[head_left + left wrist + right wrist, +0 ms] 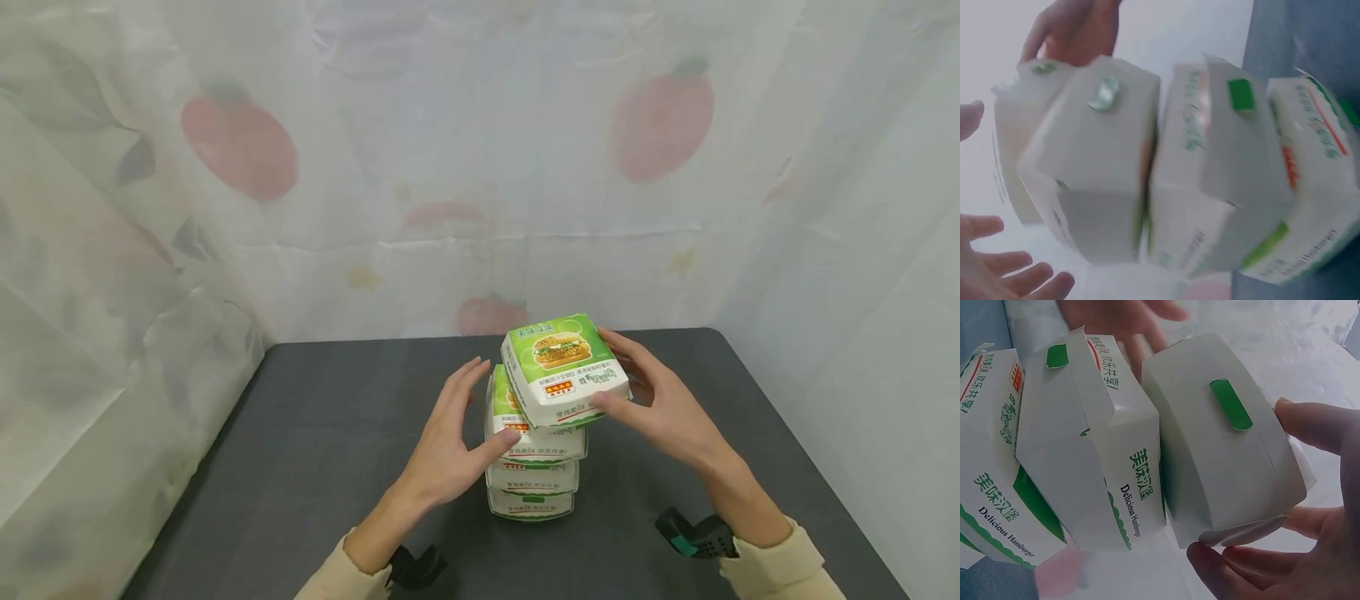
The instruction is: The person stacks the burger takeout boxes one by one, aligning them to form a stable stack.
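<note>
A green and white hamburger box (pixel 566 367) with a burger picture on its lid tops a stack of similar hamburger boxes (pixel 532 477). It sits turned and shifted to the right over the box beneath. My right hand (pixel 667 408) grips its right side, thumb at the near corner and fingers behind; the right wrist view shows fingertips along the box's edges (pixel 1229 444). To the left of the stack is my left hand (pixel 450 458), fingers extended and spread, thumb tip overlapping the second box. In the left wrist view its fingers (pixel 1013 262) stand apart from the cartons.
The stack stands on a dark grey table (pixel 360 400). A pale curtain with strawberry prints (pixel 480 167) hangs behind the table, and more sheeting hangs at both sides. Black devices (pixel 697 535) are strapped to both wrists.
</note>
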### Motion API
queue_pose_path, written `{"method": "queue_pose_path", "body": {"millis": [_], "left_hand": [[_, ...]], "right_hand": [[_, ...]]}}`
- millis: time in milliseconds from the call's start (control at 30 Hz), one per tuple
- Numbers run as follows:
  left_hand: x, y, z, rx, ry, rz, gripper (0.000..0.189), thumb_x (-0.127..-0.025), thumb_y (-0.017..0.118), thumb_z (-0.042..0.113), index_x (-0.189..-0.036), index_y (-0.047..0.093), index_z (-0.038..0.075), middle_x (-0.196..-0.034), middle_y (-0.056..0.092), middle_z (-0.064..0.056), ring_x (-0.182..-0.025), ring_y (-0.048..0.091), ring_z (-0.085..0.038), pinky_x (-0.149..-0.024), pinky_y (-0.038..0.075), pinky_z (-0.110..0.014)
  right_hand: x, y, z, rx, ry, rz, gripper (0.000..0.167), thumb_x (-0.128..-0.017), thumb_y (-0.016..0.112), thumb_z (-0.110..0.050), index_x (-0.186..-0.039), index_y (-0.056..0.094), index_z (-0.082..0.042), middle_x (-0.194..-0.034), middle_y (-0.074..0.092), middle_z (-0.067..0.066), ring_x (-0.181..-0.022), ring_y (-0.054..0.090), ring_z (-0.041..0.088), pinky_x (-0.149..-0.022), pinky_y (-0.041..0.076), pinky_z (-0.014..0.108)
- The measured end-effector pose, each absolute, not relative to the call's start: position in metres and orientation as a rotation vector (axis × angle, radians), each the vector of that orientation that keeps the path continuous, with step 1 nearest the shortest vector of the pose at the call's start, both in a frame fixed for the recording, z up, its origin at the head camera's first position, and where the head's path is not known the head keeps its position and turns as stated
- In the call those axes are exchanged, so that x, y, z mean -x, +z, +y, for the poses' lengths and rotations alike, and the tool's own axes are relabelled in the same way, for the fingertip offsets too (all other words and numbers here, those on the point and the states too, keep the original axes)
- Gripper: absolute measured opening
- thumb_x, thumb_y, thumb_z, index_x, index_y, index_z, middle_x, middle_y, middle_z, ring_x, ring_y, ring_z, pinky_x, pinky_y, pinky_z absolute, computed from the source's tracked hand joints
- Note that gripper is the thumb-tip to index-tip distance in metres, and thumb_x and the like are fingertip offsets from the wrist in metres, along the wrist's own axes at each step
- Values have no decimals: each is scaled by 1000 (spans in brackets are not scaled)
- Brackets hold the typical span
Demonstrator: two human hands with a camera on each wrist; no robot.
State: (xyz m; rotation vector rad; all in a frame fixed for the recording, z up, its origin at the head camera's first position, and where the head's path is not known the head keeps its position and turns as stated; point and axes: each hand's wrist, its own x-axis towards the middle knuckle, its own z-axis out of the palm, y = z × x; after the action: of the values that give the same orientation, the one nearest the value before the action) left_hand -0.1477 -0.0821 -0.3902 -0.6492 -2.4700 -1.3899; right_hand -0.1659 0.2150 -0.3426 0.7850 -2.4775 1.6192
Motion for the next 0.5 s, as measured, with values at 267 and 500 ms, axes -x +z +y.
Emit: {"method": "queue_pose_path", "body": {"millis": [267, 500], "left_hand": [[151, -365, -66, 672, -1269, -2397, 84, -87, 74, 53, -158, 37, 25, -161, 31, 5, -145, 34, -20, -106, 39, -60], [154, -358, -58, 704, -1282, -2425, 88, -87, 74, 54, -159, 34, 23, -162, 30, 3, -141, 39, -21, -102, 44, -53]], "right_hand": [[167, -342, 215, -773, 1609, -2473, 75, -97, 69, -9, -160, 32, -18, -150, 44, 8, -132, 48, 32, -96, 46, 20], [164, -344, 214, -766, 1587, -2478, 76, -97, 70, -10, -161, 31, -20, -152, 44, 7, -132, 48, 30, -97, 45, 21]]}}
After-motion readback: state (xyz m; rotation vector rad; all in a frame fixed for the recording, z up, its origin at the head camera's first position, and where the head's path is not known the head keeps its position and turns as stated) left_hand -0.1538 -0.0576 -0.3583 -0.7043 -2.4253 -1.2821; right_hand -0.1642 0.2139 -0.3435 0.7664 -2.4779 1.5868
